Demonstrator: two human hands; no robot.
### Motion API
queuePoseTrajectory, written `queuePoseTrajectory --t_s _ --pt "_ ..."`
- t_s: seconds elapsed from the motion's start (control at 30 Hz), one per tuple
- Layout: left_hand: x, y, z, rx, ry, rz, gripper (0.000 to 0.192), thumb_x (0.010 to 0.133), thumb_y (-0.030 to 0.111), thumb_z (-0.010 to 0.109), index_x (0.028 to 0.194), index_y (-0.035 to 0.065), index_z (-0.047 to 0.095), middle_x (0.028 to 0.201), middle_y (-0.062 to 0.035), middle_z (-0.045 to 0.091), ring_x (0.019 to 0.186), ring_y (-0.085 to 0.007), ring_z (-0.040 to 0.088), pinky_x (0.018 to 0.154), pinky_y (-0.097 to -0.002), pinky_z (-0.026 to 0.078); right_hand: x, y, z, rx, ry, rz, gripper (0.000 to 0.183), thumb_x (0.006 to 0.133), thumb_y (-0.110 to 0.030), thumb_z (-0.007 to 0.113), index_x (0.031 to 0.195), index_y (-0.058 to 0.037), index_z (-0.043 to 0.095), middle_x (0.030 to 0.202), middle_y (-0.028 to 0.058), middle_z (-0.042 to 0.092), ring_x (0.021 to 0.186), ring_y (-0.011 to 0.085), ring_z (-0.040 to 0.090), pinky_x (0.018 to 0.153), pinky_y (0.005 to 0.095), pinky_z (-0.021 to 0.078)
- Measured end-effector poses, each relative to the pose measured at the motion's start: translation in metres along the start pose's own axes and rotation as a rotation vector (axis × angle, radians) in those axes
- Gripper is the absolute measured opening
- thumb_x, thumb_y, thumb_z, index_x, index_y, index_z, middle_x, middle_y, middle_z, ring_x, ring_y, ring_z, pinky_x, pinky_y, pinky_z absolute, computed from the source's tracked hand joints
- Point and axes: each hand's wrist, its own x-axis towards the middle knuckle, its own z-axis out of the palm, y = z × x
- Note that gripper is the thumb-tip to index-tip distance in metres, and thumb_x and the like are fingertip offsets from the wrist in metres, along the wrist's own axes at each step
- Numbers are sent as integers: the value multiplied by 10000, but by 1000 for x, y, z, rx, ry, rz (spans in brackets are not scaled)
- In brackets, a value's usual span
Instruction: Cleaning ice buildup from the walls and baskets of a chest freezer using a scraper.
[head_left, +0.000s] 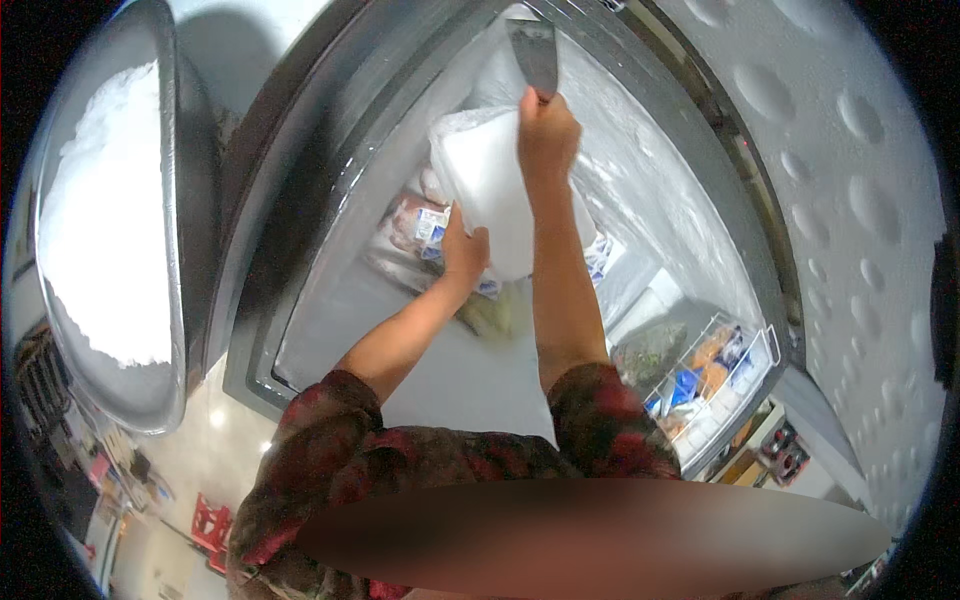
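My right hand (551, 139) is wrapped around the handle of a flat scraper (534, 56). Its wide blade points away from me, at the frosty far corner of a chest freezer (247, 375). Under my right forearm, a white plastic tub or tray (484, 169) is held tilted inside the freezer. My left hand (466, 251) grips its near left edge, thumb up along the side. Bagged frozen meat (407, 221) with printed labels lies beneath and left of it. A yellowish-green item (489, 315), blurred, shows below my left wrist.
Frost coats the freezer's right inner wall (645, 195). A white wire basket (712, 367) of packaged food hangs at the near right end. The dimpled lid (825, 187) stands raised on the right. At left, a large grey tub (180, 225) holds heaped frost (112, 217). A red plastic stool or crate (210, 521) is on the floor.
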Motion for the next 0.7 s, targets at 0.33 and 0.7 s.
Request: queuePoseTrajectory --t_s 0.33,0.7 --pt "-12 30 -4 -161 -93 -158 628 745 22 493 1354 -20 344 1088 -211 601 928 -274 626 790 -334 502 17 29 -2 70 104 -48 309 875 -279 557 856 26 604 718 209 639 672 365 645 649 434 498" --pt "-4 5 -3 -240 -87 -132 590 751 13 479 1333 16 379 1100 -201 598 938 -287 619 798 -340 495 14 46 -13 -228 -31 -101 320 884 -330 556 833 -21 624 721 164 651 647 311 640 602 377 488"
